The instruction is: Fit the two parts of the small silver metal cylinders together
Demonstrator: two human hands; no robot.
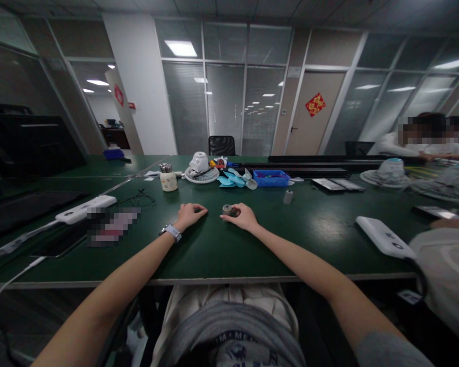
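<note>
Both my arms reach out over the green table (214, 250). My right hand (241, 216) is closed round a small grey cylinder (227, 209) that stands on the table. About a hand's width to the left, my left hand (188, 214) rests on the table with its fingers curled over something small and dark that I cannot make out. A watch (171, 232) sits on my left wrist.
Behind my hands stand a small jar (169, 178), a white fan housing (201, 168), blue fan blades (235, 179), a blue tray (271, 178) and a small grey cylinder (287, 196). White power strips lie at the left (84, 208) and right (384, 236). Other people sit at the right.
</note>
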